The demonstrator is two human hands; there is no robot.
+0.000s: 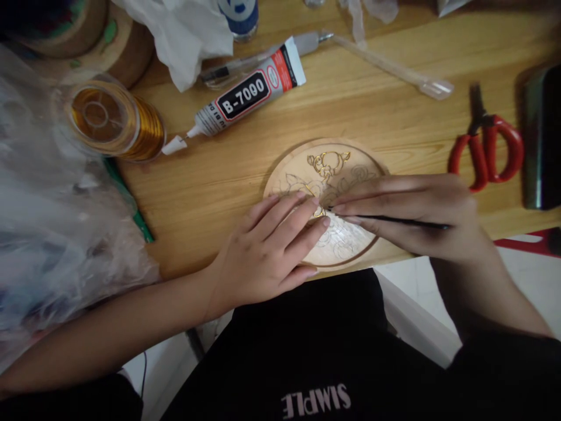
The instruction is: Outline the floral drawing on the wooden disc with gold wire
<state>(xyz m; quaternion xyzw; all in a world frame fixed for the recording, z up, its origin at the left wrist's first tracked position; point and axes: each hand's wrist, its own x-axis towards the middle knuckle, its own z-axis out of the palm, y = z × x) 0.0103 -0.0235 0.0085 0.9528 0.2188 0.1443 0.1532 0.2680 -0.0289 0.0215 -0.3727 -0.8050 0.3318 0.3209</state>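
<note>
A round wooden disc [363, 166] lies at the near edge of the wooden table [394, 111]. It bears a pencilled flower drawing, and gold wire [328, 164] is laid along part of the lines. My left hand [267, 254] rests flat on the disc's left side, fingertips pressing a bit of gold wire near its middle. My right hand [414, 213] holds a thin black tool [394, 220], its tip meeting my left fingertips on the disc.
A B-7000 glue tube [248, 93] lies behind the disc, a spool of gold wire [116, 120] to the left. Red-handled scissors [488, 146] and a dark object [543, 137] sit at the right. Crumpled plastic bags [52, 234] fill the left side.
</note>
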